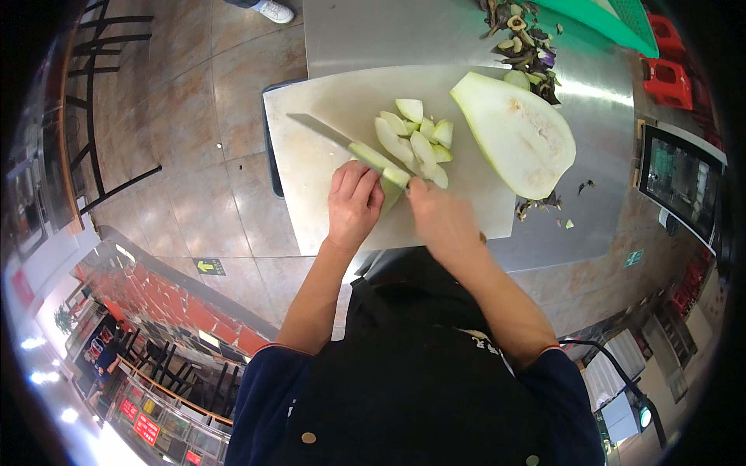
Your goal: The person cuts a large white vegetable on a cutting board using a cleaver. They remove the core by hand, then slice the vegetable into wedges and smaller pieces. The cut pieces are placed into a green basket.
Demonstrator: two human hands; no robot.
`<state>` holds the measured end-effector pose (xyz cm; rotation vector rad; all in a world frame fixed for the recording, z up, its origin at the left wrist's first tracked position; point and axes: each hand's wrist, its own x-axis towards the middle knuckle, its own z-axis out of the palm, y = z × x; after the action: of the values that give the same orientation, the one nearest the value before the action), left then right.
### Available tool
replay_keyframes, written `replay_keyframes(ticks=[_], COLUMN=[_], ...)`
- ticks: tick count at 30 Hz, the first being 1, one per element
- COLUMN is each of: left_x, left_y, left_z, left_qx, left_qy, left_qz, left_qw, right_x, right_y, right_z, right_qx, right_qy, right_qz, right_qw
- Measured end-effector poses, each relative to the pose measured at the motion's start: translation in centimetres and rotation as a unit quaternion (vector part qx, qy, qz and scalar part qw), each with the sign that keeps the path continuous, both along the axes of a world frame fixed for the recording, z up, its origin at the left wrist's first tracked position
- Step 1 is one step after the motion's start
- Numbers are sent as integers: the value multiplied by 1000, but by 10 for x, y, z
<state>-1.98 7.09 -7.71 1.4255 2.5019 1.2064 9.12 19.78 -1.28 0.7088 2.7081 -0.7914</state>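
Observation:
My right hand (446,218) is closed around the handle of a long kitchen knife (320,128), whose blade points to the upper left. Bent fingers of my left hand (354,198) press a pale green piece of gourd or melon (391,195) against the white cutting board (326,105). Cut strips (373,157) lie along the blade. Beyond the knife is a loose heap of cut chunks (424,137). A large halved gourd or melon (518,137), cut face up, rests over the board's right side. The knife handle is mostly hidden by my right hand.
The board lies on a stainless steel table (396,35), with a dark edge showing beneath its left side. Vegetable trimmings (527,46) are heaped at the back right near a green plastic basket (623,23). Red stools (667,81) stand beyond. Another person's shoe (275,11) is on the floor at the top.

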Motion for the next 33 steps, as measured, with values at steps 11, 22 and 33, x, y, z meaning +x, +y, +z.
replay_keyframes(ticks=[11, 22, 33], left_x=[2, 1, 6], left_y=[-3, 0, -9], left_z=[-2, -1, -4], left_qx=[-8, 14, -28], left_qy=[-11, 11, 4], left_qz=[14, 11, 32], left_qw=[1000, 1000, 999], right_x=[54, 3, 59], right_y=[6, -6, -6], right_z=[49, -3, 48], right_qx=[-32, -12, -15], right_qy=[-19, 10, -20], right_qz=[-7, -32, 1], right_qw=[999, 999, 1000])
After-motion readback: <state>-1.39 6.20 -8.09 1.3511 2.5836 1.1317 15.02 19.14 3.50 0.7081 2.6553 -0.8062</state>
